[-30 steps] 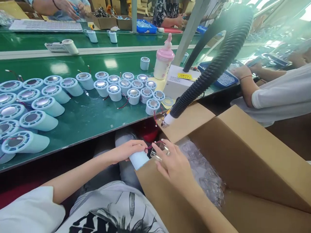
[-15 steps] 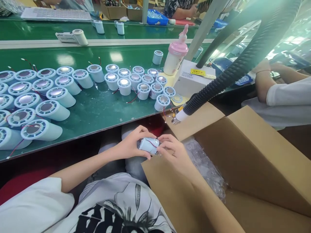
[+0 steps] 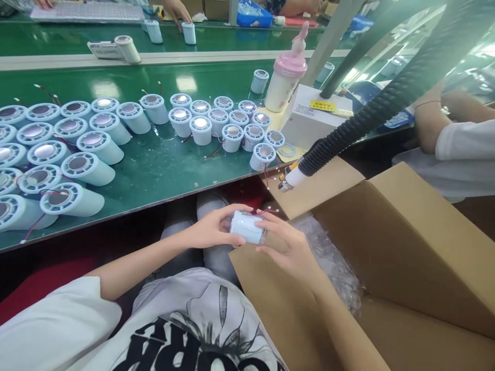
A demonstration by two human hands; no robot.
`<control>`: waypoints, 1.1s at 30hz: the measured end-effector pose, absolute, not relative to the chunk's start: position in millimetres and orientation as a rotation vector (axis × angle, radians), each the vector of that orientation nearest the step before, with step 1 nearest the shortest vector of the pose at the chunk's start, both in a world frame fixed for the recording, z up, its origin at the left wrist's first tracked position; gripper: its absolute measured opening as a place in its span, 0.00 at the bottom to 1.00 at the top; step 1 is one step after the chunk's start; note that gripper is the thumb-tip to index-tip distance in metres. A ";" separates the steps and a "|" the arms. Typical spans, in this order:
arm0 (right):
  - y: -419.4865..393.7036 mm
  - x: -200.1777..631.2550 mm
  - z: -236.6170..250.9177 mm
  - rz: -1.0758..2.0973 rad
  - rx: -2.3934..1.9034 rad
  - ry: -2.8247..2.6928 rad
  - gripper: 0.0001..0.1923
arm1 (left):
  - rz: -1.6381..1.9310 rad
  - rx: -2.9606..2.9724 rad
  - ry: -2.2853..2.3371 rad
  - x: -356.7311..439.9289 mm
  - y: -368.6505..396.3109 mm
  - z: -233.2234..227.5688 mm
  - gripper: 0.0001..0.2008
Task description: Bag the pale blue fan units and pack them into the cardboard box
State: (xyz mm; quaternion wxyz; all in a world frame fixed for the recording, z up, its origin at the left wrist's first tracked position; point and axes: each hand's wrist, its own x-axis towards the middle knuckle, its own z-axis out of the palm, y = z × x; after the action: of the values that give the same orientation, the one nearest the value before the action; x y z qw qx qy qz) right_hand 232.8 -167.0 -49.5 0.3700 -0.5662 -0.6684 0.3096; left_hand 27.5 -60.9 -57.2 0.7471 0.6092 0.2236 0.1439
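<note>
A light-blue cylindrical housing (image 3: 247, 228) is held between my two hands over my lap, lying on its side. My left hand (image 3: 216, 228) closes round its left end, with the thumb along the lower side. On the other end are the fingers of my right hand (image 3: 288, 239), and a clear rim shows there. Thin red and black wires with a small plug (image 3: 268, 210) stick out above the right fingers. Several similar housings (image 3: 201, 130) stand on the green bench (image 3: 162, 170) beyond, many with wires and a round metal disc in the top.
An open cardboard box (image 3: 386, 252) with clear plastic packaging (image 3: 328, 257) is at my right. Above it hangs a black corrugated hose (image 3: 348, 131) with a metal nozzle. A pink-lidded bottle (image 3: 286, 77) stands beside a white device (image 3: 315, 113). Co-workers' hands and arms show at the far side and right.
The housing has turned in my hands, and its wires now stick out at the top right. My view has shifted slightly. A co-worker's hand now touches a housing at the back.
</note>
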 end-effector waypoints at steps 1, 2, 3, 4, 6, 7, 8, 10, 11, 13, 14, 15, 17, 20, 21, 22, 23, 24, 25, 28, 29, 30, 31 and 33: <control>-169.9 232.8 -49.3 0.754 -1.455 -1.749 0.23 | 0.308 1.346 0.488 26.3 -61.1 -55.2 0.33; -172.0 232.7 -48.8 0.750 -1.446 -1.756 0.22 | 0.301 1.372 0.480 25.1 -61.0 -53.1 0.34; -173.5 232.6 -48.0 0.773 -1.432 -1.741 0.22 | 0.298 1.406 0.465 23.9 -60.8 -51.2 0.36; -174.3 232.4 -46.9 0.818 -1.412 -1.709 0.22 | 0.302 1.441 0.448 22.7 -60.4 -49.4 0.37; -174.6 232.0 -44.0 0.938 -1.373 -1.620 0.22 | 0.322 1.505 0.412 20.5 -59.7 -46.9 0.38; -174.4 231.7 -42.4 0.994 -1.355 -1.572 0.23 | 0.336 1.530 0.397 19.6 -59.5 -46.1 0.38; -174.2 231.4 -40.8 1.041 -1.339 -1.527 0.23 | 0.347 1.548 0.383 18.7 -59.4 -45.6 0.38; -174.0 230.9 -37.9 1.115 -1.321 -1.451 0.22 | 0.357 1.579 0.365 17.1 -59.4 -44.7 0.37; -174.0 230.7 -36.7 1.151 -1.314 -1.415 0.22 | 0.360 1.596 0.358 16.4 -59.4 -44.2 0.37; -173.9 230.1 -34.8 1.241 -1.302 -1.345 0.21 | 0.366 1.632 0.345 15.4 -59.3 -42.6 0.37; -173.8 229.6 -33.8 1.291 -1.296 -1.308 0.21 | 0.367 1.650 0.338 15.0 -59.2 -41.6 0.37; -173.4 229.1 -32.8 1.339 -1.289 -1.267 0.20 | 0.366 1.667 0.332 14.7 -59.0 -40.5 0.37; -172.4 227.8 -30.5 1.420 -1.275 -1.180 0.19 | 0.365 1.695 0.317 14.4 -58.5 -38.5 0.36; -170.2 225.8 -26.6 1.489 -1.286 -1.077 0.19 | 0.368 1.722 0.304 14.3 -57.9 -36.7 0.36; -169.5 225.3 -25.6 1.503 -1.294 -1.053 0.18 | 0.368 1.727 0.304 14.2 -57.9 -36.5 0.36; -168.8 224.8 -24.9 1.518 -1.300 -1.032 0.18 | 0.367 1.731 0.306 14.1 -57.8 -36.4 0.36; -168.2 224.4 -24.7 1.531 -1.304 -1.011 0.18 | 0.366 1.735 0.309 14.0 -57.8 -36.5 0.36; -167.7 224.0 -24.9 1.546 -1.307 -0.988 0.17 | 0.366 1.738 0.310 13.8 -57.8 -36.6 0.36; -167.4 223.5 -25.7 1.561 -1.306 -0.964 0.17 | 0.366 1.739 0.308 13.6 -57.9 -36.7 0.36; -166.8 221.6 -29.9 1.602 -1.319 -0.861 0.18 | 0.368 1.737 0.291 13.3 -57.9 -37.1 0.35; -166.8 220.8 -31.5 1.616 -1.319 -0.824 0.19 | 0.370 1.738 0.284 13.3 -57.8 -37.2 0.35; -166.7 219.9 -33.1 1.632 -1.315 -0.793 0.21 | 0.373 1.739 0.278 13.3 -57.8 -37.2 0.35; -166.5 218.9 -34.4 1.650 -1.307 -0.768 0.22 | 0.378 1.741 0.271 13.3 -57.7 -37.1 0.35; -166.0 216.5 -36.0 1.688 -1.288 -0.731 0.22 | 0.393 1.740 0.260 13.4 -57.6 -37.1 0.34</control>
State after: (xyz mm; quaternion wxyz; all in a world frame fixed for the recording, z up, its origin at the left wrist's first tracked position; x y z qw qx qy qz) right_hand 216.5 -166.0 -36.0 0.4331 -0.5171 -0.2934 0.6775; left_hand 13.4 -57.6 -37.1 0.6205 0.7570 0.1129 0.1711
